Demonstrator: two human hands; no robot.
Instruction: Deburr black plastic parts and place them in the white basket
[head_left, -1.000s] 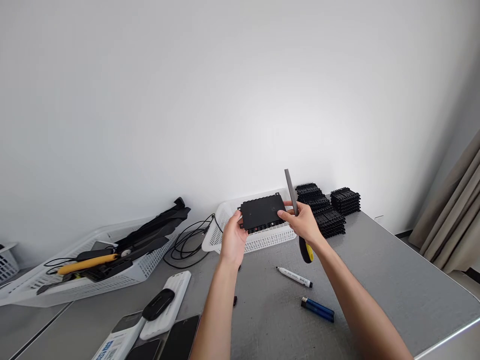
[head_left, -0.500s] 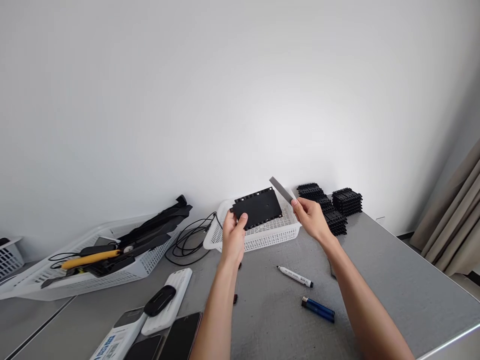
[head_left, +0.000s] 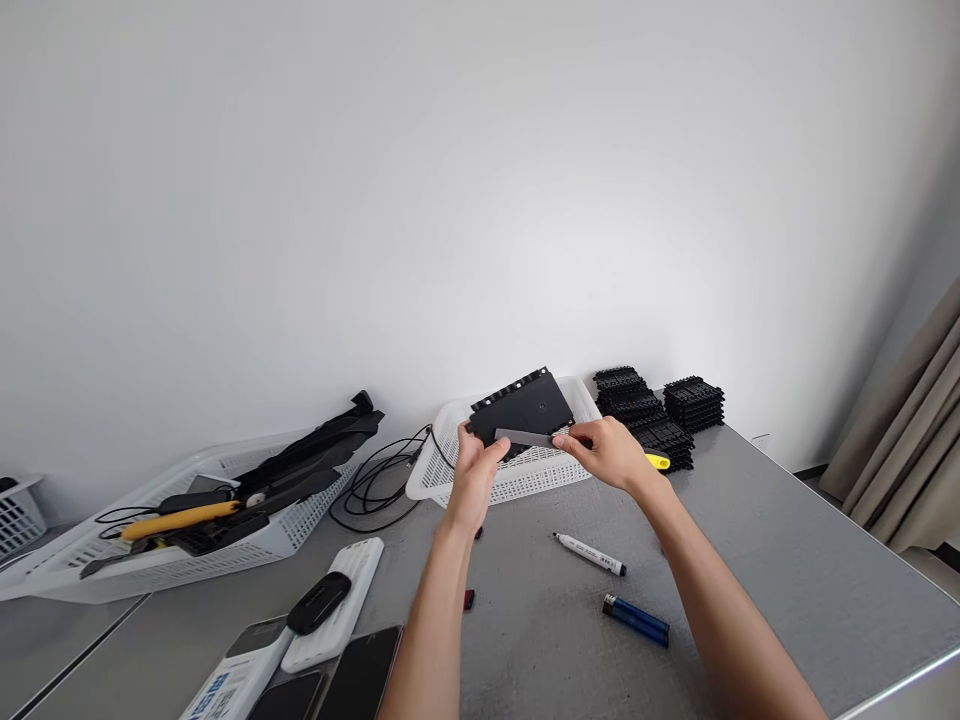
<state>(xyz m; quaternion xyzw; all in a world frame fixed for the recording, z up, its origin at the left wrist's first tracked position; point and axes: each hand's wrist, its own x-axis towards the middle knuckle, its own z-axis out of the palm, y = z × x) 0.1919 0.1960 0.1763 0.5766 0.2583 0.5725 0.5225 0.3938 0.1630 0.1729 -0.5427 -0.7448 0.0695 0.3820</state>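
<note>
My left hand [head_left: 471,480] is closed on the left end of a black plastic plate [head_left: 521,405] with notched edges, its thumb along the lower edge. The plate is tilted in the air above a white basket [head_left: 517,490]. In my right hand [head_left: 606,452] is a flat grey file [head_left: 525,437], which lies along the lower edge of the plate, its tip near my left thumb. A yellow handle end [head_left: 658,460] pokes out behind my right wrist. The hand hides most of the handle.
Stacks of black notched plates [head_left: 694,403] stand against the wall at right. A white marker [head_left: 590,553] and a blue lighter [head_left: 636,620] lie in front. At left are a tool basket [head_left: 277,545], black cable [head_left: 367,490], a white power bank [head_left: 360,580] and phones [head_left: 360,675].
My right hand has brought the file down and left, from raised beside the plate to against its lower edge. The plate has tilted slightly. The yellow handle end has come into view.
</note>
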